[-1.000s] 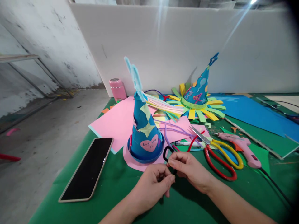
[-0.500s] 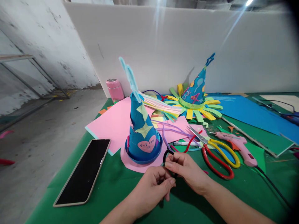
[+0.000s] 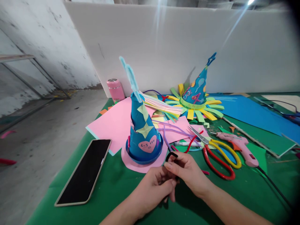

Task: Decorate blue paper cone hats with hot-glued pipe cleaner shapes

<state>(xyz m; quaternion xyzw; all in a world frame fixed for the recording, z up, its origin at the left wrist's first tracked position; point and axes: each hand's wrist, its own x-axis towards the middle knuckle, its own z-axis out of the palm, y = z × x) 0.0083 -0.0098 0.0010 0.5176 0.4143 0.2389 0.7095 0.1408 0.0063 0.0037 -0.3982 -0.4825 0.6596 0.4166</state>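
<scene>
Between my two hands is a black pipe cleaner (image 3: 172, 154), bent into a small loop at its top. My right hand (image 3: 187, 172) pinches it between thumb and fingers just below the bend. Curled around its lower part is my left hand (image 3: 156, 189), fingers closed and touching the right; the lower end is mostly hidden. Just beyond my hands stands a blue paper cone hat (image 3: 145, 137) with pale green stars, a pink heart with writing and light blue pipe cleaners on top. It rests on a round pink paper piece (image 3: 131, 165).
A phone (image 3: 84, 175) lies on the left of the green table. To the right are scissors (image 3: 215, 150) and a pink glue gun (image 3: 241, 143) with its cord. Farther back stand a second cone hat (image 3: 195, 90), a pink bottle (image 3: 116, 90), and blue paper (image 3: 253, 112).
The loop of the black pipe cleaner has tipped over and bent more sharply toward my right hand. Both hands have hardly shifted. The hats and tools stay where they were.
</scene>
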